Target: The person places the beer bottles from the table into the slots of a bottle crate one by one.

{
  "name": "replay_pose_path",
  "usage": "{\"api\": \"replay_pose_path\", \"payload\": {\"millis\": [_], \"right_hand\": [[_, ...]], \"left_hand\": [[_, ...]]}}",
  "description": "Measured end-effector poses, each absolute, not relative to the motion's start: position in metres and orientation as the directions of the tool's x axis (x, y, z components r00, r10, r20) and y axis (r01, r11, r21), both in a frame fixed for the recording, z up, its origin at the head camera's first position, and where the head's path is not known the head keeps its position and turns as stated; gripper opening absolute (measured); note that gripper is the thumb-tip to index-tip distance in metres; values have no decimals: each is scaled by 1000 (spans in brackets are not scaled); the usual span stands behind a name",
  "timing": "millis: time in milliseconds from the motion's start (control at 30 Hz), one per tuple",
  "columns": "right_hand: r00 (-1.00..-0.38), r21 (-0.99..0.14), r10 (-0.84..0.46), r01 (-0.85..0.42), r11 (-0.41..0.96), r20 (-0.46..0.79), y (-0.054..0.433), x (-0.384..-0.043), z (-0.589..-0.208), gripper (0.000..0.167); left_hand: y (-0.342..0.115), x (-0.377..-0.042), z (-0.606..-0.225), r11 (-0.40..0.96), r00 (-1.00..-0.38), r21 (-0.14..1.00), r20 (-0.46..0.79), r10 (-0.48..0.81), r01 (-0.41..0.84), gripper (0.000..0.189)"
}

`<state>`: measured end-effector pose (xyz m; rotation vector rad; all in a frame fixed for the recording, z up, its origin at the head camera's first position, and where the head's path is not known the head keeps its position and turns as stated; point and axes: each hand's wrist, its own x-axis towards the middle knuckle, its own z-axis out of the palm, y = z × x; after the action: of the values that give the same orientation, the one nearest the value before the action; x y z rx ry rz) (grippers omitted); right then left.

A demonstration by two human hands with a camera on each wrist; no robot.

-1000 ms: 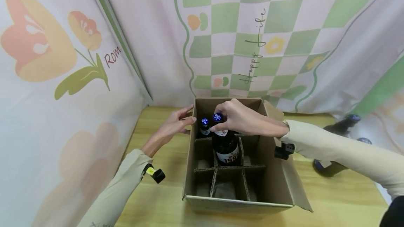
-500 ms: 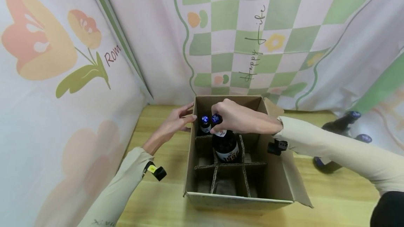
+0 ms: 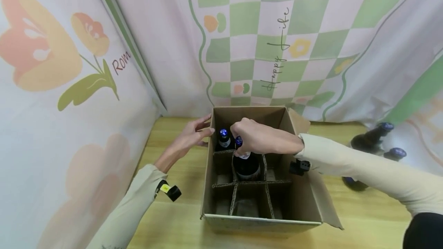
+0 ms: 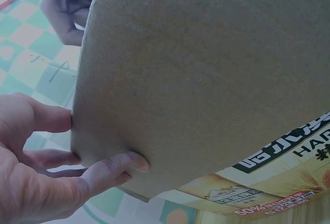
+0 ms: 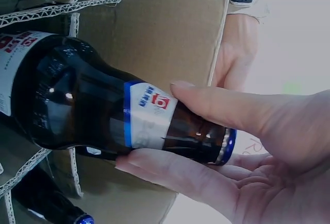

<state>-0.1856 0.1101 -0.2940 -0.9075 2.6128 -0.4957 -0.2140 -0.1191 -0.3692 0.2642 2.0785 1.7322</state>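
Observation:
My right hand (image 3: 263, 136) grips a dark beer bottle (image 5: 98, 100) by its neck, thumb on one side and fingers on the other. The bottle stands upright, its body down in the middle compartment of a divided cardboard box (image 3: 261, 224). It has a blue cap and a white neck label. Another blue-capped beer bottle (image 3: 224, 137) stands in the back left compartment. My left hand (image 3: 187, 137) rests against the box's left wall near the back corner. In the left wrist view its fingertips (image 4: 135, 161) press on the outside of the wall and its thumb touches the rim.
Cardboard dividers (image 3: 250, 182) split the box into compartments. A box flap (image 3: 323, 195) hangs out on the right. More dark bottles (image 3: 368, 139) stand on the wooden table (image 3: 173, 218) to the right, partly behind my right sleeve. Printed curtains (image 3: 187, 68) close off the back and left.
My right hand has moved down with the beer bottle, which now sits lower in the middle compartment, its body label mostly below the divider. The left hand stays on the box wall.

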Motion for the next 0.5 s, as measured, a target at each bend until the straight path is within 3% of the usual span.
{"api": "replay_pose_path", "payload": {"millis": [200, 400, 500], "right_hand": [[-729, -423, -643, -519, 743, -236, 111, -184, -295, 27], [-689, -427, -675, -544, 722, -263, 115, -185, -302, 61], [-639, -430, -708, -572, 699, -301, 119, -187, -311, 66]], "left_hand": [[-119, -216, -370, 207, -895, 971, -196, 401, -120, 73], [-119, -215, -369, 210, -894, 970, -202, 401, -125, 72], [-119, -214, -370, 204, -893, 970, -206, 400, -133, 72]]}}
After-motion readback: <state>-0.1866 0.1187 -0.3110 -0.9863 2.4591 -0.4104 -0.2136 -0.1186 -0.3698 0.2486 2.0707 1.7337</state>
